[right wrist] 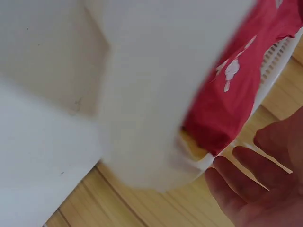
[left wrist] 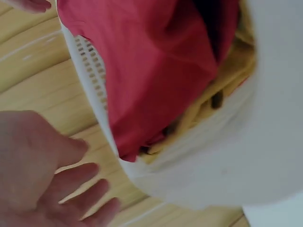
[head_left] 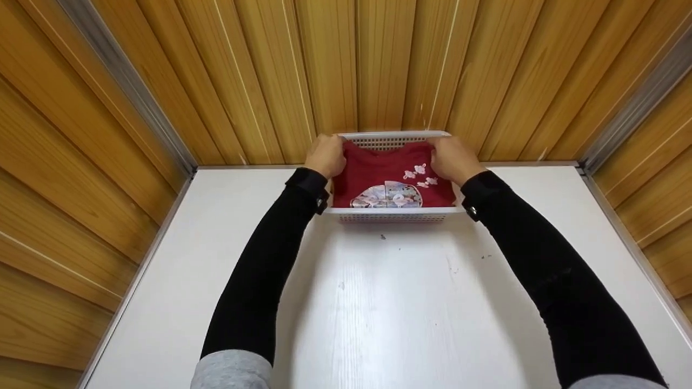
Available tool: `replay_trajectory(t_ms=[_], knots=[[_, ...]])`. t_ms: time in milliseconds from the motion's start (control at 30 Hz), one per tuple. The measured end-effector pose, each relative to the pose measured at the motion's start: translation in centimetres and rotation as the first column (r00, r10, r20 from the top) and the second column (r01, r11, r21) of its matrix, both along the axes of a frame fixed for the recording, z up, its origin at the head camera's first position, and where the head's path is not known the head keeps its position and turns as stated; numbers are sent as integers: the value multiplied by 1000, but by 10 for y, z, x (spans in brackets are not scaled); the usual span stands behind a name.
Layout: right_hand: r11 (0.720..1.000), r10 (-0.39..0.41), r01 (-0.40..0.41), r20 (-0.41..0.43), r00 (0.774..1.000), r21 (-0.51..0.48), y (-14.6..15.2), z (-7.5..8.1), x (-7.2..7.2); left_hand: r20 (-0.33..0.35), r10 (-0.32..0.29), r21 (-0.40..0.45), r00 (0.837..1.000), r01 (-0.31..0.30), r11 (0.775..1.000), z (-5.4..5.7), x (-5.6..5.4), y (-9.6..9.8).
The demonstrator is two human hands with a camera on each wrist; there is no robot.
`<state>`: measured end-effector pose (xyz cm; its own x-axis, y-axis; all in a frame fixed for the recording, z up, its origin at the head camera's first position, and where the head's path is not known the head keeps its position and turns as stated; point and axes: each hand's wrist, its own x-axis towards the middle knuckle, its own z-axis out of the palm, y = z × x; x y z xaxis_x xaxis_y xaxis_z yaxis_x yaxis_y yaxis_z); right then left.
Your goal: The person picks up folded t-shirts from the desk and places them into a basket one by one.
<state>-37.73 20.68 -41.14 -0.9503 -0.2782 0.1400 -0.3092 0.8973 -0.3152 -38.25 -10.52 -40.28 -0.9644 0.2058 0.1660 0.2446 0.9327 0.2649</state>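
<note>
A white plastic basket (head_left: 397, 210) with perforated walls stands at the back of the white table, against the wood-panelled wall. On top in it lies a dark red garment (head_left: 373, 170) with pale flower shapes and a patterned round print. Under it, mustard-yellow cloth (left wrist: 239, 61) shows in the left wrist view. My left hand (head_left: 327, 155) is at the basket's left back corner; its fingers (left wrist: 78, 177) look loose and spread beside the rim. At the right back corner is my right hand (head_left: 454, 156), its relaxed fingers (right wrist: 236, 177) close to the rim.
Wooden panels (head_left: 378, 65) rise behind the table and on both sides, with grey metal strips (head_left: 130, 81) at the corners. The white tabletop (head_left: 378, 302) stretches from the basket toward me and carries a few small dark marks.
</note>
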Motion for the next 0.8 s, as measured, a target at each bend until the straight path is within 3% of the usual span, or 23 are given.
replay_trajectory(t_ms=[100, 200, 400, 567, 667, 800], knots=[[999, 50, -51, 45, 998, 14, -6, 4, 10, 20, -75, -25, 997, 76, 997, 5, 13, 2], [992, 120, -121, 85, 989, 18, -11, 8, 26, 48, -190, -33, 981, 192, 981, 10, 32, 6], [964, 263, -265, 132, 956, -5, -10, 19, 69, 72, -400, -23, 914, 403, 915, 6, 78, 11], [925, 363, -378, 204, 909, 40, -1, 19, 94, 37, -520, -25, 853, 521, 853, -8, 99, 11], [912, 381, -406, 241, 893, 59, 2, 10, 98, 52, -528, -5, 848, 529, 849, -20, 103, 9], [914, 379, -403, 263, 887, 46, 1, -6, 97, 87, -503, 15, 860, 504, 864, -36, 103, 4]])
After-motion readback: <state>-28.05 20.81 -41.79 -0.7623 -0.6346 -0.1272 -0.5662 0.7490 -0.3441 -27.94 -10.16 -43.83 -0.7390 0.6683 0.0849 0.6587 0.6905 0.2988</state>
